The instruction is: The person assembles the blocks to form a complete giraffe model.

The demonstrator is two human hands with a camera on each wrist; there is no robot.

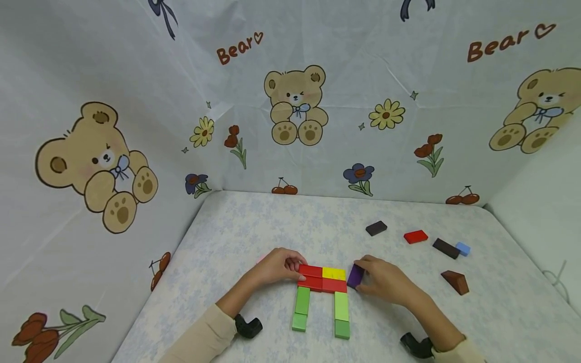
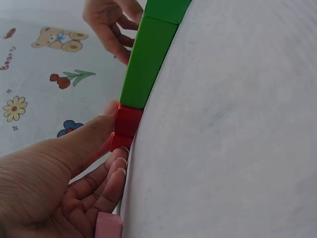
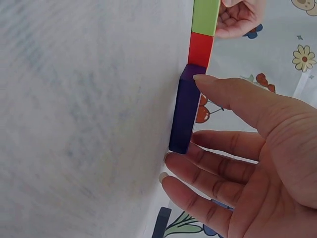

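Purple block (image 1: 355, 276): pinched in the right hand (image 1: 386, 280), on its inner side.
Red blocks (image 1: 311, 282): pinched at one end by the left hand (image 1: 275, 265).
Green blocks (image 1: 302, 300): two columns between the hands.

Clock centred on red-and-yellow rows (image 1: 334, 285), head view. Free lane at 12 o'clock ran toward bear-print backdrop (image 1: 345, 55). Left hand (image 1: 278, 264) barred 9. Right hand (image 1: 383, 278), pinching purple block (image 1: 355, 276), barred 3. Green column (image 1: 301, 301) lay at 7, second green column (image 1: 341, 306) at 5; gap between them faced 6. Dark block (image 1: 376, 228) and loose red block (image 1: 415, 237) cluttered 2, brown wedge (image 1: 455, 282) far 3.
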